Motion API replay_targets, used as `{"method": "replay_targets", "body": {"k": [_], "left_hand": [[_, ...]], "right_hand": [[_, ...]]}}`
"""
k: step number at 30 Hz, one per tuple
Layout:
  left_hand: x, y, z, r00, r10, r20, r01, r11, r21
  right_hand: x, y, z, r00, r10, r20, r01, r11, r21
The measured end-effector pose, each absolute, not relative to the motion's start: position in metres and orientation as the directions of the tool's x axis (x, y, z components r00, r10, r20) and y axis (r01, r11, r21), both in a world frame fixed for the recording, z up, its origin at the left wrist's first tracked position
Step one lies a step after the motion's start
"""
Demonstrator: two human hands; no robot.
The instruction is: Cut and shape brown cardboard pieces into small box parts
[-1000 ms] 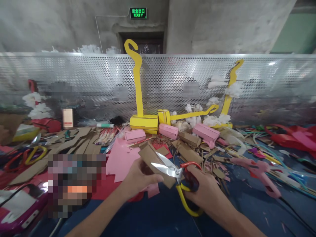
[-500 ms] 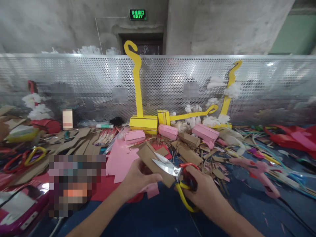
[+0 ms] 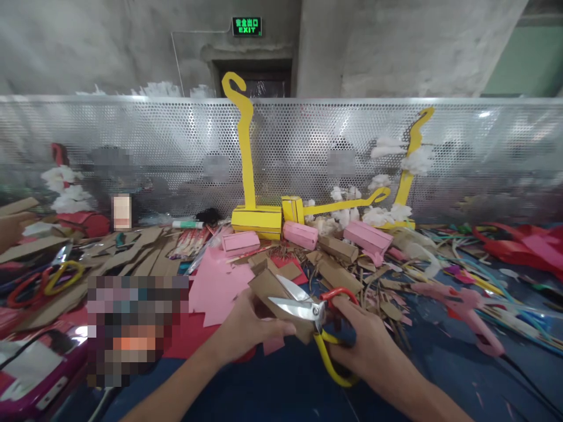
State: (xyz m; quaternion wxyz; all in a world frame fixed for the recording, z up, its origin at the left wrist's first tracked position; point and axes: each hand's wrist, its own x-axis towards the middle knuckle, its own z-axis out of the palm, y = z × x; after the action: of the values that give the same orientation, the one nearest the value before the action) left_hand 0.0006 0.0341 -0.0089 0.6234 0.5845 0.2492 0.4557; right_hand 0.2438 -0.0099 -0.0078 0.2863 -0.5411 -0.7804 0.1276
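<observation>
My left hand grips a folded piece of brown cardboard by its near side, thumb in front. In my right hand are scissors with one red and one yellow handle, their blades apart and pointing left across the cardboard. Pink paper lies left of the cardboard, on red sheets. Just behind are pink paper boxes and a brown cardboard box.
Yellow hooked paper shapes stand before a perforated metal screen. On the right lies a pink glue gun with a cord. Cardboard strips and another pair of scissors are at left. Scraps cover the blue table.
The scissor blades have opened wider, and the yellow handle has dropped lower. The cardboard has tilted slightly in my left hand, and both hands have shifted a little right.
</observation>
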Motion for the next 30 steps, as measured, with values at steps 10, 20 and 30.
{"method": "replay_targets", "body": {"k": [10, 20, 30], "left_hand": [[0.002, 0.040, -0.020, 0.450, 0.865, 0.222, -0.356, -0.054, 0.933], [-0.008, 0.045, -0.003, 0.262, 0.922, 0.284, -0.303, -0.201, 0.931], [-0.002, 0.043, -0.004, 0.333, 0.904, 0.267, -0.368, -0.136, 0.920]], "right_hand": [[0.243, -0.005, -0.015, -0.193, 0.885, 0.424, 0.784, 0.399, -0.476], [0.243, -0.002, -0.019, -0.203, 0.883, 0.424, 0.768, 0.412, -0.490], [0.244, -0.009, -0.014, -0.297, 0.867, 0.401, 0.733, 0.476, -0.486]]}}
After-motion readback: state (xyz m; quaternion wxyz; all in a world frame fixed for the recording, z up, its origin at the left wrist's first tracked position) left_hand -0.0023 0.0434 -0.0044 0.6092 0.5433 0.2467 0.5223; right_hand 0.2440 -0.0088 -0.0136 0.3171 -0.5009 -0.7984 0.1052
